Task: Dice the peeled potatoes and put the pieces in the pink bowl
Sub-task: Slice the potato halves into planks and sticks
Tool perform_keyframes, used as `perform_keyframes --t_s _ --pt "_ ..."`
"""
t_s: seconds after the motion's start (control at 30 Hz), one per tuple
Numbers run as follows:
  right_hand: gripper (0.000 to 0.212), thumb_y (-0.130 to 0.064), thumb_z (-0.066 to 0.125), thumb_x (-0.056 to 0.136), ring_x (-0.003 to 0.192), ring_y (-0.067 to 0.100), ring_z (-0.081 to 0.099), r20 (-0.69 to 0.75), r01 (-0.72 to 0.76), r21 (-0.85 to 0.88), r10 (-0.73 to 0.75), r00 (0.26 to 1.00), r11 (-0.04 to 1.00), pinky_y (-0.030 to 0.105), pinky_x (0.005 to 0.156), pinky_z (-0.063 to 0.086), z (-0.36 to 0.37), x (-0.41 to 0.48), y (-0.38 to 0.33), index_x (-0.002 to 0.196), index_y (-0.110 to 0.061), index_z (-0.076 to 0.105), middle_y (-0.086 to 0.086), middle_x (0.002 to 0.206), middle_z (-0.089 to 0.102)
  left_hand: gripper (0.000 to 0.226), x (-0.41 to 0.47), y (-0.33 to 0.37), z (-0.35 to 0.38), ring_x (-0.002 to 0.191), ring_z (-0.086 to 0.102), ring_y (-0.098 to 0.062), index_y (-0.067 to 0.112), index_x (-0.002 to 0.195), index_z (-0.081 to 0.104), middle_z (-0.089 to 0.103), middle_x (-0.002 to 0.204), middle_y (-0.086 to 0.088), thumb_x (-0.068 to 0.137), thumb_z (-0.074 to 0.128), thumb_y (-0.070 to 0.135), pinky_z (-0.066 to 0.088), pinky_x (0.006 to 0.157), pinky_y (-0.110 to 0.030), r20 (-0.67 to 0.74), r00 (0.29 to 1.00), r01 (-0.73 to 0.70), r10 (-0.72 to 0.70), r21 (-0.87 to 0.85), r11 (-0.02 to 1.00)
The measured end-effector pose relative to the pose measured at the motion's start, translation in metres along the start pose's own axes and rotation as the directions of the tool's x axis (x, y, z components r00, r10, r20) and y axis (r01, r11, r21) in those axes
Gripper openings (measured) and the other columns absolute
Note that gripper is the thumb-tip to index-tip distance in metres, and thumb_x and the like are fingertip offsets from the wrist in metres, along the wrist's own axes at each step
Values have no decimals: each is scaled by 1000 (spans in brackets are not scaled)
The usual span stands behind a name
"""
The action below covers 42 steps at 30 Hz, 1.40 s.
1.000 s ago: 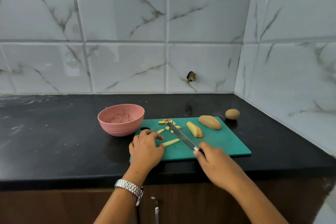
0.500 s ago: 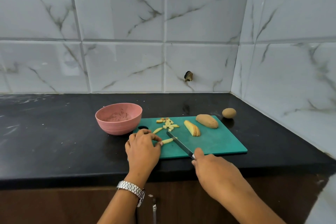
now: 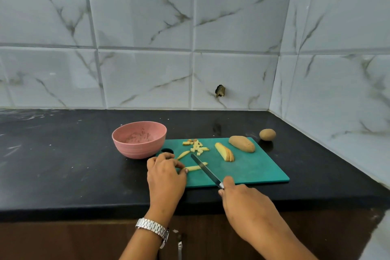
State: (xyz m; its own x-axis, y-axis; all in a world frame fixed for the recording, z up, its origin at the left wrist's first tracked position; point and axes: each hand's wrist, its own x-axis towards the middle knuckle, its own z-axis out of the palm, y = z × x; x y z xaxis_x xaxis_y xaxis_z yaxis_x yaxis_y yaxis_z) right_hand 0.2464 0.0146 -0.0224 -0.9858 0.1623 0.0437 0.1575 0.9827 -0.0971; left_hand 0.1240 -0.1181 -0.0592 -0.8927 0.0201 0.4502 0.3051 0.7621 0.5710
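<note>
A green cutting board [image 3: 253, 167] lies on the black counter. On it my left hand [image 3: 165, 172] pinches the end of a potato strip [image 3: 195, 167]. My right hand [image 3: 242, 200] grips a knife [image 3: 205, 170] whose blade lies across that strip. A second strip [image 3: 183, 154] lies just behind. Several small diced pieces [image 3: 197, 146] sit at the board's far left. A stack of potato slices [image 3: 225, 152] and a peeled potato half [image 3: 242, 143] rest further right. The pink bowl [image 3: 139, 139] stands left of the board, with only small specks inside.
A small whole potato [image 3: 267, 134] sits on the black counter [image 3: 63, 164] beyond the board's far right corner. Tiled walls close the back and the right side. The counter's front edge runs under my wrists, with a cabinet handle [image 3: 179, 247] below.
The knife blade has drawn back from the diced pile and now lies across the strip my left hand holds. The view has shifted slightly.
</note>
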Motion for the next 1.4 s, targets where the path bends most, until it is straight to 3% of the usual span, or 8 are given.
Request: perform_keyframes --t_s 0.3,0.6,0.77,0.97,1.2,1.4 --pt "17 -32 29 108 75 10 50 62 -42 26 41 997 999 26 51 31 2 5 -6 118 -23 40 -5 86 48 15 2 -2 2 102 25 -4 26 96 73 52 121 11 83 71 33 30 87 -21 -14 1000 -7 6 -24 1000" --pt "9 -30 33 107 66 8 48 -73 -34 28 36 997 999 27 52 32 4 13 -10 110 -23 38 -8 75 43 17 0 0 1 109 34 -8 27 98 73 53 123 11 83 70 35 34 91 -24 -21 1000 -3 3 -15 1000" --pt "11 -31 31 108 64 7 44 -24 -4 21 4 1000 1000 26 51 31 3 3 -13 111 -24 38 -8 76 43 16 0 -1 2 107 35 -9 27 97 73 54 120 11 83 71 35 35 91 -25 -42 999 -12 12 -8 1000" --pt "14 -23 37 105 79 15 51 4 -68 22 68 998 997 33 66 39 8 7 -23 119 -21 39 -2 88 50 16 -1 -2 2 110 35 -10 26 98 74 54 123 11 83 70 32 36 91 -26 -31 999 -17 16 -35 999" --pt "13 -30 33 108 62 8 40 -37 -20 6 20 999 1000 26 49 27 0 5 -17 116 -22 39 -7 75 41 29 0 -5 -3 125 28 -13 23 116 68 46 135 8 87 66 25 25 104 -23 22 999 -46 47 -61 997" --pt "18 -31 29 108 72 11 45 26 -5 -2 5 1000 1000 27 58 36 3 -4 -22 120 -21 38 -5 82 43 14 5 -8 -4 127 29 -16 22 97 74 48 132 5 83 72 22 23 104 -25 57 998 -26 32 -99 995"
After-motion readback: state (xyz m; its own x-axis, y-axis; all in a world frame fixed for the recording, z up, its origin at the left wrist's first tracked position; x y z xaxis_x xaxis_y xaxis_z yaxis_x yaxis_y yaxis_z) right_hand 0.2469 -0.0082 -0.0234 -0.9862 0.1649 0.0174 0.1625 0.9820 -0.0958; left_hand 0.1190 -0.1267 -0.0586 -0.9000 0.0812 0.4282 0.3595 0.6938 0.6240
